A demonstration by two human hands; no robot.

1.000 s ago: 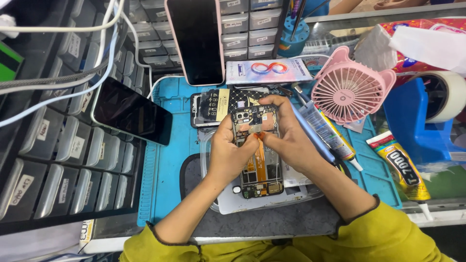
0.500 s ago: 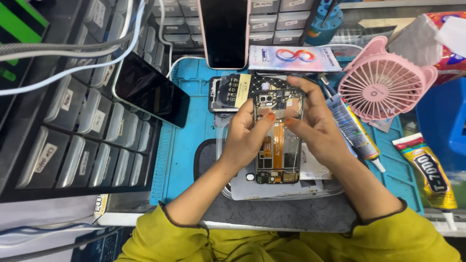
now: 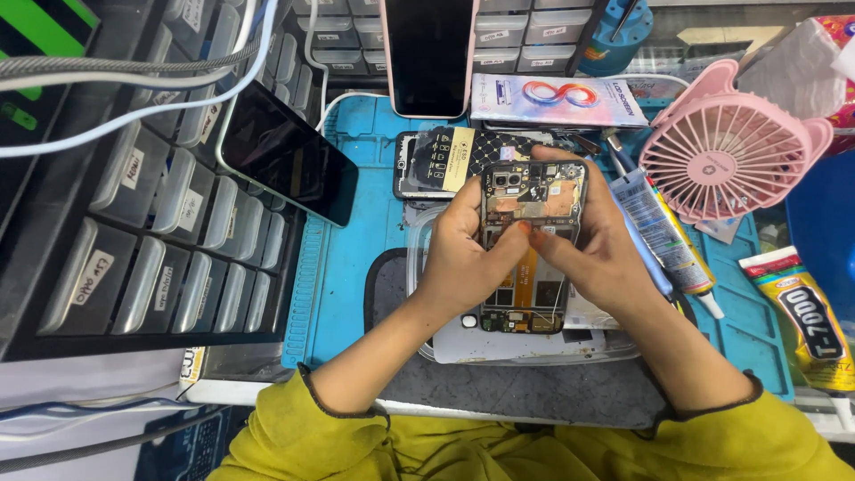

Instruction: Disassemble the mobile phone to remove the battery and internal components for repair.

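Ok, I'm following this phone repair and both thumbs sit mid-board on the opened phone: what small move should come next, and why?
Probably a gentle press with the thumbs. The left hand and right hand grip the opened phone by its sides, and both thumb tips meet at the middle of the board, just above the orange flex cable. That looks like a connector being seated, though the part under the thumbs is hidden.

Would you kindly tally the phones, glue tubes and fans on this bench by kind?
Opened phone held in both hands: 1
Intact phones with dark screens, one leaning on the drawers, one upright at the back: 2
Glue tubes, one beside the right hand, one at the right edge: 2
Pink fan: 1
Total: 6
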